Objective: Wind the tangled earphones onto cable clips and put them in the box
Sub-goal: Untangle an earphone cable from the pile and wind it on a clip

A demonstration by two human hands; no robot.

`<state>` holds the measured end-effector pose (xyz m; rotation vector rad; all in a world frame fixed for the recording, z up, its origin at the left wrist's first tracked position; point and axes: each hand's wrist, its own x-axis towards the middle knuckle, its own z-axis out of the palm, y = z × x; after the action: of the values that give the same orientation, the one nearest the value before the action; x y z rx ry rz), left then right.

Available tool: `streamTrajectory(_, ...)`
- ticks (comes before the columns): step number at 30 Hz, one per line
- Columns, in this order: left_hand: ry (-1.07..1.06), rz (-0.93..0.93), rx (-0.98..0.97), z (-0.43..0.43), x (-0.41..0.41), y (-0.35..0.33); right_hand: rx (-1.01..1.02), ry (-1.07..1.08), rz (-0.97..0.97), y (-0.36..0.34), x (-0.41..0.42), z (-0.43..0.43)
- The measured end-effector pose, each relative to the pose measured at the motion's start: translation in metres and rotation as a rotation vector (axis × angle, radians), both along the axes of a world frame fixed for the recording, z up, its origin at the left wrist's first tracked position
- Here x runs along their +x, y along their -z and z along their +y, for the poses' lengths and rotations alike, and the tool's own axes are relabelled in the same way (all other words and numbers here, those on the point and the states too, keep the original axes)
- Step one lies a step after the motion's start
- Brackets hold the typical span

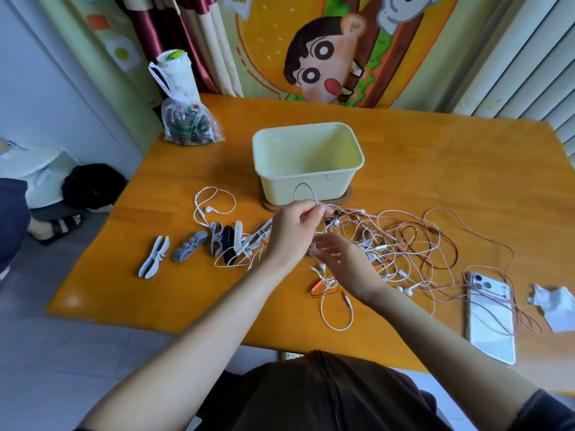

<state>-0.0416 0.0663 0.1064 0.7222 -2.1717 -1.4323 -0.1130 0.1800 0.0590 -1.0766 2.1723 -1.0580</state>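
Earphone tangle [401, 244] at table [435, 150] middle, just before box [295, 188].
Left hand [292, 231] pinches white cable loop [315, 199]; right hand [340, 256] blurred, fingers loosely spread in tangle. Cords light, limp, snaggy: likely best held near a plug [346, 297].

Bright, even light cast faint shadows; the surface [435, 157] bowed with wide-angle distortion, and the right hand [339, 256] looked slightly blurred.

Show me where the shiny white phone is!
In the head view, the shiny white phone lies face down on the orange table's right side, beside a crumpled white paper.
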Motion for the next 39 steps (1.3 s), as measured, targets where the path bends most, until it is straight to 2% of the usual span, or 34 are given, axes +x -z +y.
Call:
streamTrajectory(4, 0.063, 0.016, 0.101, 0.010, -0.003, 0.001, -0.171, -0.038, 0.030, -0.017, 0.001, 0.000)
streamTrajectory(9, 0.117, 0.064, 0.250, 0.012, -0.003, 0.000, -0.138, -0.004, 0.056, -0.023, -0.002, 0.002)
streamTrajectory(13, 0.207, -0.009, 0.417, 0.012, 0.002, 0.010, -0.163, 0.090, 0.039, -0.034, -0.008, 0.001)
streamTrajectory(16, 0.279, -0.105, 0.302, 0.011, 0.009, 0.029, -0.177, 0.208, -0.005, -0.047, -0.019, -0.005)
streamTrajectory(19, 0.267, -0.176, 0.209, 0.006, 0.016, 0.044, -0.282, 0.302, -0.143, -0.063, -0.030, -0.008)
streamTrajectory(22, 0.243, -0.315, 0.104, -0.004, 0.027, 0.059, -0.346, 0.370, -0.192, -0.070, -0.043, -0.009)
streamTrajectory(27, 0.215, -0.431, 0.054, -0.014, 0.037, 0.077, -0.404, 0.482, -0.260, -0.066, -0.059, -0.008)
streamTrajectory(30, 0.174, -0.360, 0.128, -0.013, 0.035, 0.076, -0.187, 0.396, -0.246, -0.048, -0.055, -0.005)
streamTrajectory(32, 0.136, -0.268, 0.163, -0.011, 0.031, 0.069, 0.033, 0.223, -0.169, -0.030, -0.043, -0.003)
streamTrajectory(34, 0.100, -0.184, 0.076, -0.009, 0.023, 0.059, 0.198, 0.005, -0.060, -0.016, -0.025, -0.002)
streamTrajectory(36, 0.090, -0.103, 0.017, -0.006, 0.016, 0.046, 0.215, -0.124, -0.034, -0.010, -0.006, -0.005)
streamTrajectory(39, 0.132, -0.010, 0.076, -0.002, 0.008, 0.026, 0.090, -0.136, -0.076, -0.010, 0.013, -0.011)
